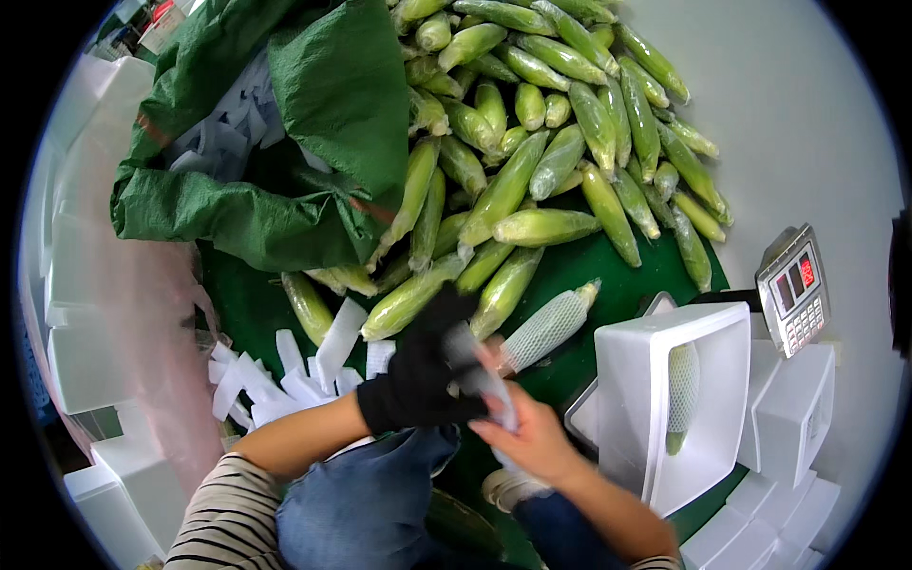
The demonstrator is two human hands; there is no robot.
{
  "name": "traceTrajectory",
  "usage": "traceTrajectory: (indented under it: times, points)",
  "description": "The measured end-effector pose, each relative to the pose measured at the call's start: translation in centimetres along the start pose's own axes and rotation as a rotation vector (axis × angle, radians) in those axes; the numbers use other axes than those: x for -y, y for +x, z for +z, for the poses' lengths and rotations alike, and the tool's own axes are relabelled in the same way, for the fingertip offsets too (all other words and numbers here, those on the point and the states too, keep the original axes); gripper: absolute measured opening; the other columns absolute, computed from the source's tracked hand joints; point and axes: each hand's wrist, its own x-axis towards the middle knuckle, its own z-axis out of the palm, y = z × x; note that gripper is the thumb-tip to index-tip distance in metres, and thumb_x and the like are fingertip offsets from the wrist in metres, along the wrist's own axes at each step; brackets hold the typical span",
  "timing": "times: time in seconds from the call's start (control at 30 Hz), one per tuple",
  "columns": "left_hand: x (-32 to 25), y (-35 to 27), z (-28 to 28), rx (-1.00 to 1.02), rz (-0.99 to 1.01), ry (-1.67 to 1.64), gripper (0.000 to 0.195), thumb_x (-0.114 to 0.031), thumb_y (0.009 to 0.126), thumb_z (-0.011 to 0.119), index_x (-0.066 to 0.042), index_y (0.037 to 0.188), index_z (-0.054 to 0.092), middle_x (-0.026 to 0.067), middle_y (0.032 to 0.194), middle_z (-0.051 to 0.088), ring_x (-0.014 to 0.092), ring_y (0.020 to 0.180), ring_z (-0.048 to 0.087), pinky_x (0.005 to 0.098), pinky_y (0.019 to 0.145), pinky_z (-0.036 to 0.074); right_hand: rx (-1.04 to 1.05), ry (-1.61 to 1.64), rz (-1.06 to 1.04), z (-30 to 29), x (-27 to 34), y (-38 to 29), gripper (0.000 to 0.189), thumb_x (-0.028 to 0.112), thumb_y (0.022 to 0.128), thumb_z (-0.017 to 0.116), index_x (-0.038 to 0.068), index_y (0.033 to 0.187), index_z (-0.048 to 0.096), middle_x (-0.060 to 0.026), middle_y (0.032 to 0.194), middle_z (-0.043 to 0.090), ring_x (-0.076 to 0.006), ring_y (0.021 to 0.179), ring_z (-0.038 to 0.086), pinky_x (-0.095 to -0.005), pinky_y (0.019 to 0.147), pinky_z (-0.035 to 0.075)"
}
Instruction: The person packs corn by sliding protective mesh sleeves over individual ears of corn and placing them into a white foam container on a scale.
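Observation:
My left hand (pixel 427 367), in a black glove, and my bare right hand (pixel 531 427) are close together in front of me. Between them they hold a white foam net sleeve (pixel 495 392), blurred by motion. Just beyond the fingers, an ear of corn in a white foam net (pixel 547 328) lies on the green surface (pixel 563 267). To the left of my gloved hand is a loose heap of flat white foam sleeves (pixel 260 385). Husked-on corn ears in clear film (pixel 417 296) lie right above the glove.
A large pile of film-wrapped corn (pixel 541 171) spreads across the far side. At upper left stands an open green sack (pixel 342 92) of foam sleeves. On the right, a white foam box (pixel 630 399) holding netted corn tilts by a digital scale display (pixel 794 292). More foam boxes (pixel 89 363) line the left.

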Motion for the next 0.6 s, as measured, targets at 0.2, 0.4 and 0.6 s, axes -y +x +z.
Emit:
traceTrajectory:
  times: [0.2, 0.4, 0.6]
  points:
    - [3.7, -5.4, 2.6, 0.216, -0.866, -0.466, 0.044, -0.022, 0.08, 0.073, -0.006, 0.111, 0.047, 0.006, 0.101, 0.05, 0.014, 0.095, 0.048, 0.0299, 0.085, 0.042, -0.24, 1.022, 0.287, 6.8, -7.6, 3.7, 0.04, 0.014, 0.094, 0.057, 0.006, 0.13, 0.041, -0.0049, 0.104, 0.058, -0.0109, 0.09, 0.055, -0.0244, 0.076, 0.046]
    - [4.9, -9.1, 6.3, 0.142, -0.818, -0.39, 0.028, -0.016, 0.086, 0.065, -0.004, 0.108, 0.054, 0.0089, 0.105, 0.057, 0.018, 0.095, 0.056, 0.0301, 0.082, 0.046, -0.235, 1.105, 0.274, 5.4, -8.6, 4.8, 0.05, 0.005, 0.089, 0.053, 0.009, 0.137, 0.039, -0.0054, 0.092, 0.059, -0.0102, 0.077, 0.057, -0.0242, 0.064, 0.048]
    - [5.9, -8.7, 4.8, 0.068, -1.02, -0.469, 0.021, -0.023, 0.089, 0.062, -0.005, 0.099, 0.055, 0.0055, 0.092, 0.061, 0.017, 0.085, 0.059, 0.0315, 0.071, 0.046, -0.061, 0.926, 0.342, 7.5, -11.1, 6.3, 0.012, 0.017, 0.092, 0.056, 0.006, 0.096, 0.057, 0.0004, 0.086, 0.058, -0.0076, 0.074, 0.055, -0.0247, 0.061, 0.046]
